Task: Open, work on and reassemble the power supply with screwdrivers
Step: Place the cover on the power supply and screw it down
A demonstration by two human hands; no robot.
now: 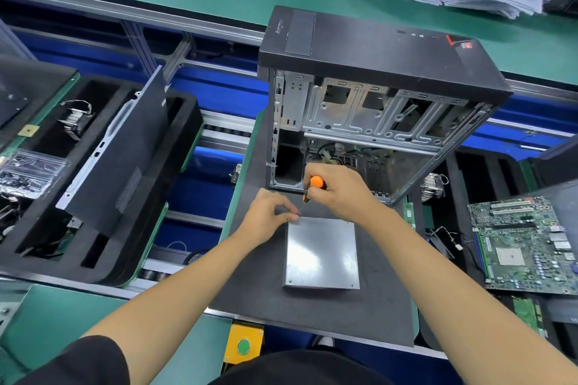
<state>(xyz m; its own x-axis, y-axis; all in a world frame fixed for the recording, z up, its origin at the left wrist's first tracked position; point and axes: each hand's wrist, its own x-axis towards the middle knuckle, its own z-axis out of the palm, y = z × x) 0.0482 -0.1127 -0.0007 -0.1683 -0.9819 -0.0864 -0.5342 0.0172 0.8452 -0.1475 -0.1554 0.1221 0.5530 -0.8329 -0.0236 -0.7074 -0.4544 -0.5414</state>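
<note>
Supply (320, 251) lies flat on the mat (250, 284) before the case (375, 97); my right hand (339, 189) grips the screwdriver (312, 186), tip at its far-left corner, left fingers (289, 208) pinched there.

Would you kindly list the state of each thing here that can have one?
power supply: lying flat, cover on
screwdriver: gripped, tip at the supply's far-left corner
right hand: gripping the screwdriver
left hand: pinching at that corner
computer case: side open
motherboard: out, lying flat
</note>
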